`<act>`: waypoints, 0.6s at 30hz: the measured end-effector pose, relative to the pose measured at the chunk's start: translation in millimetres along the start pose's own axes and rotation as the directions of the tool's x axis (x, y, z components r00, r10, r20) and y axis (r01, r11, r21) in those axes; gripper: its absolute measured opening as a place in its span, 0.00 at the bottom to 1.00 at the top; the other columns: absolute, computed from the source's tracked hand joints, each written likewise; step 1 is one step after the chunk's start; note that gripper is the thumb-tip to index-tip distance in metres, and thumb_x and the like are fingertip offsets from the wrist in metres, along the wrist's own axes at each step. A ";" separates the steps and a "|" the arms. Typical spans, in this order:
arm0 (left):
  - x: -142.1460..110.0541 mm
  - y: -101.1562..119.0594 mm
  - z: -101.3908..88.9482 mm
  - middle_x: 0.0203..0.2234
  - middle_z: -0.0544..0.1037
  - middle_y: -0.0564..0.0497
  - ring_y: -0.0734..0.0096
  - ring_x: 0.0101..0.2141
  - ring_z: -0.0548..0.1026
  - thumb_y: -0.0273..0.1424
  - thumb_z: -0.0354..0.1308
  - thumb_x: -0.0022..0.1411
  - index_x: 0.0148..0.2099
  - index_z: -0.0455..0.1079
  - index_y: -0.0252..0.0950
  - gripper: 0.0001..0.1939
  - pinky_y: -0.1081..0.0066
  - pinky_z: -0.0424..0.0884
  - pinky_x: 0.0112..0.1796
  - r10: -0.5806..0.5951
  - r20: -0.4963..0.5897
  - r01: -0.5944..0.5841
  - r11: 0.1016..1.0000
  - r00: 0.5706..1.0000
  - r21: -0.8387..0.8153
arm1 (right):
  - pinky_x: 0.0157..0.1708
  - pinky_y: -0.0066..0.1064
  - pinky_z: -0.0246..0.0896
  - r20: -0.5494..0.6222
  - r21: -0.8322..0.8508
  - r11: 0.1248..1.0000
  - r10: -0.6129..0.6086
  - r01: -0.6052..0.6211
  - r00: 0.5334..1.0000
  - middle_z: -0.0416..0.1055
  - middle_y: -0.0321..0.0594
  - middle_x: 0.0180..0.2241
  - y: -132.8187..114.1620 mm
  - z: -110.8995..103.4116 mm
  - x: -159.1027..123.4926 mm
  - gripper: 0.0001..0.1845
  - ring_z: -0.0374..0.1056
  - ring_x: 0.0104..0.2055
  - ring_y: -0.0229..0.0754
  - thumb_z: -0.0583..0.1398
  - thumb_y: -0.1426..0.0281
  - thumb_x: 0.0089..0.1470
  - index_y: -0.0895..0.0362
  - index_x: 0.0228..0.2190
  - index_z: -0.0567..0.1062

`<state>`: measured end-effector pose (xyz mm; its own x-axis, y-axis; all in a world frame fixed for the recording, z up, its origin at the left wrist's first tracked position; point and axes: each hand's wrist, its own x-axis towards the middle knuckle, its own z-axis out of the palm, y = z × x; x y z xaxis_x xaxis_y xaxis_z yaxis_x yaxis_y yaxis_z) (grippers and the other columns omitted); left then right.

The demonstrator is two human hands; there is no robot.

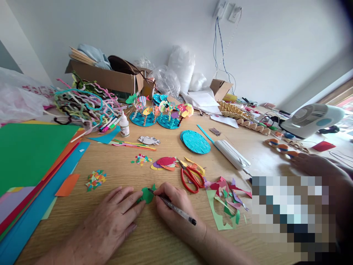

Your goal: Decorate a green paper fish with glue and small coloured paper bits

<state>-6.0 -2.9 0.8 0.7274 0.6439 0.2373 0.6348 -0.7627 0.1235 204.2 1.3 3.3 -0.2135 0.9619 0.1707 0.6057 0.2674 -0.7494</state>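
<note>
A green paper fish cutout [147, 195] lies on the wooden table in front of me. Flat on the table, my left hand [118, 209] rests with its fingers stretched out, the fingertips pressing the cutout's left edge. My right hand [172, 200] grips a pen [176, 209] with a clear barrel and black end, its tip at the upper part of the cutout. Just beyond are red-handled scissors [191, 178] and a small stack of coloured paper fish [164, 162]. Small paper triangles [96, 179] and round paper dots [142, 159] form two little piles.
Coloured paper sheets [35, 154] cover the left side, and paper scraps [227, 198] lie right. Behind are a glue bottle [124, 126], blue discs [195, 141], a white pencil case [232, 154], pipe cleaners [82, 99] and a fan [314, 117]. Another person's hand [314, 163] is at right.
</note>
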 end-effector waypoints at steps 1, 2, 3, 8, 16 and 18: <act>0.2 0.0 -0.4 0.54 0.72 0.55 0.59 0.52 0.68 0.22 0.50 0.59 0.58 0.65 0.48 0.27 0.59 0.67 0.53 0.001 0.000 -0.001 1.000 1.000 0.005 | 0.25 0.24 0.57 -0.002 0.001 1.000 0.003 -0.003 1.000 0.72 0.33 0.22 0.2 0.1 0.1 0.05 0.64 0.22 0.35 0.56 0.75 0.48 0.55 0.27 0.72; 0.5 -0.2 -0.6 0.54 0.72 0.55 0.59 0.52 0.68 0.22 0.51 0.59 0.58 0.65 0.47 0.27 0.58 0.68 0.53 0.005 -0.003 -0.005 1.000 1.000 0.011 | 0.24 0.24 0.57 -0.004 0.002 1.000 0.004 -0.004 1.000 0.71 0.33 0.21 0.4 0.3 0.2 0.05 0.64 0.22 0.35 0.56 0.75 0.48 0.55 0.27 0.72; 0.8 -0.4 -0.6 0.54 0.72 0.54 0.58 0.52 0.69 0.22 0.51 0.58 0.58 0.66 0.47 0.27 0.58 0.68 0.52 0.012 -0.010 -0.012 1.000 1.000 0.017 | 0.24 0.23 0.56 -0.006 0.001 1.000 0.003 -0.003 1.000 0.71 0.33 0.21 0.7 0.5 0.3 0.05 0.64 0.21 0.35 0.56 0.75 0.48 0.55 0.27 0.72; 0.7 -2.3 2.4 0.52 0.74 0.53 0.57 0.50 0.70 0.21 0.50 0.58 0.58 0.66 0.45 0.26 0.56 0.70 0.50 0.045 -0.042 -0.043 0.998 0.998 0.047 | 0.23 0.24 0.55 -0.021 0.000 1.000 -0.017 0.017 1.000 0.71 0.34 0.21 1.6 1.4 0.1 0.05 0.63 0.21 0.35 0.55 0.74 0.49 0.56 0.27 0.72; -1.6 0.3 -1.3 0.53 0.72 0.51 0.57 0.51 0.70 0.25 0.50 0.61 0.59 0.64 0.48 0.25 0.57 0.68 0.53 -0.016 -0.043 0.015 1.000 0.999 -0.011 | 0.22 0.22 0.54 -0.015 0.101 0.994 -0.028 0.029 1.000 0.68 0.31 0.19 -3.7 -1.2 0.7 0.05 0.60 0.20 0.33 0.55 0.74 0.50 0.56 0.28 0.71; -1.2 0.7 -1.3 0.53 0.72 0.51 0.57 0.51 0.70 0.25 0.51 0.61 0.58 0.65 0.48 0.24 0.56 0.68 0.52 -0.024 -0.037 0.023 1.000 0.999 -0.009 | 0.23 0.22 0.55 0.007 0.111 0.993 -0.036 0.035 0.999 0.68 0.31 0.20 -3.4 0.1 1.2 0.05 0.60 0.20 0.33 0.55 0.74 0.49 0.55 0.28 0.71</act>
<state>-6.8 -4.3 1.8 0.7021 0.6589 0.2699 0.6490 -0.7481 0.1380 201.8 1.6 6.0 -0.2408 0.9511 0.1933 0.5087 0.2933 -0.8095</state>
